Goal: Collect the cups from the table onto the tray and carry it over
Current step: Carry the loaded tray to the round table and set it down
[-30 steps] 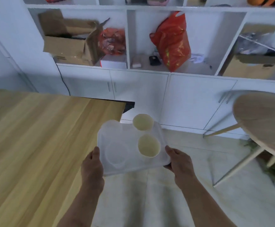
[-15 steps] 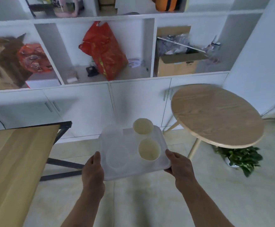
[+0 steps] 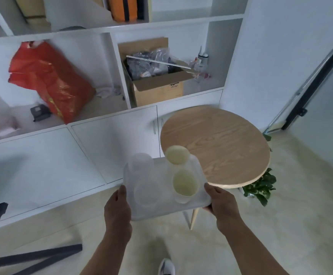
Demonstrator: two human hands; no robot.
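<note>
I hold a translucent white tray [image 3: 161,210] level in front of me, above the floor. My left hand [image 3: 118,207] grips its left edge and my right hand [image 3: 222,205] grips its right edge. On the tray stand several cups: two cream-coloured ones, a far one [image 3: 177,155] and a near one [image 3: 185,185], on the right side. Two clear ones, a far one [image 3: 140,162] and a near one [image 3: 145,192], stand on the left. The tray's far right corner overlaps the edge of a round wooden table [image 3: 221,143] in view.
White cabinets and open shelves [image 3: 110,135] run behind, holding a red bag [image 3: 48,80] and a cardboard box [image 3: 155,84]. A green potted plant [image 3: 260,185] sits on the floor under the round table. Dark table legs [image 3: 22,259] lie at lower left. My shoe [image 3: 166,266] shows below.
The view has swung right: the long wooden table has left the frame and the round table has come closer, right behind the tray. Both hands keep the same grip on the tray.
</note>
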